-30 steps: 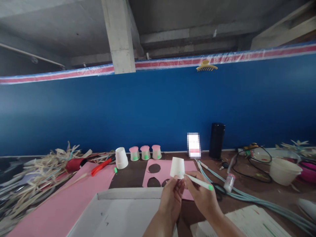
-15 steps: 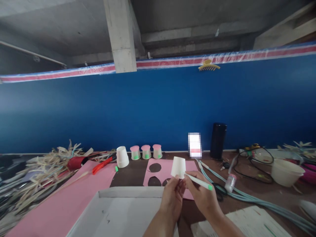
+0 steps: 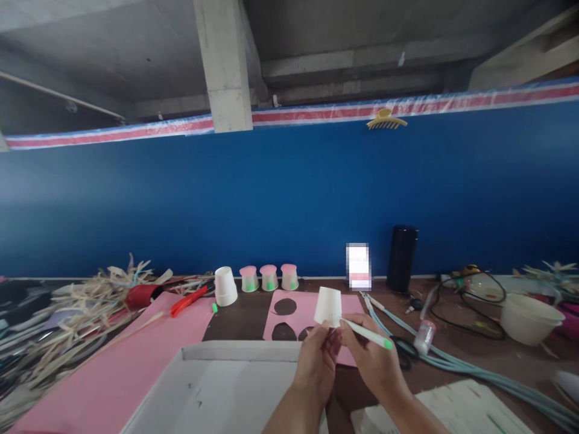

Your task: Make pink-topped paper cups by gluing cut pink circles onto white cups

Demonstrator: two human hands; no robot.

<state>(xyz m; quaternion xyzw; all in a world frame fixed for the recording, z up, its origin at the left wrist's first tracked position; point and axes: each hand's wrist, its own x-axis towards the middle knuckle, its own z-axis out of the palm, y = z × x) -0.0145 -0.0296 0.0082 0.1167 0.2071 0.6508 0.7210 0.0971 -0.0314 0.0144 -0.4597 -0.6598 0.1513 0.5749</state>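
Observation:
My left hand (image 3: 316,361) holds a small white paper cup (image 3: 328,305) upside down by its rim, above a pink sheet with round holes cut out (image 3: 294,313). My right hand (image 3: 373,361) grips a white marker with a green end (image 3: 366,333), its tip touching the cup's side. Three small cups with pink tops and green marks (image 3: 269,278) stand in a row by the blue wall, with a plain white cup (image 3: 225,286) to their left.
An open white box (image 3: 217,386) lies in front of me, a large pink sheet (image 3: 113,374) to its left. Red scissors (image 3: 187,300), straw strips (image 3: 72,313), a black cylinder (image 3: 401,258), cables (image 3: 452,361), a white bowl (image 3: 529,318) and a small bottle (image 3: 424,336) crowd the table.
The view drifted slightly to the right. Both hands, the cup and the marker keep nearly the same pose.

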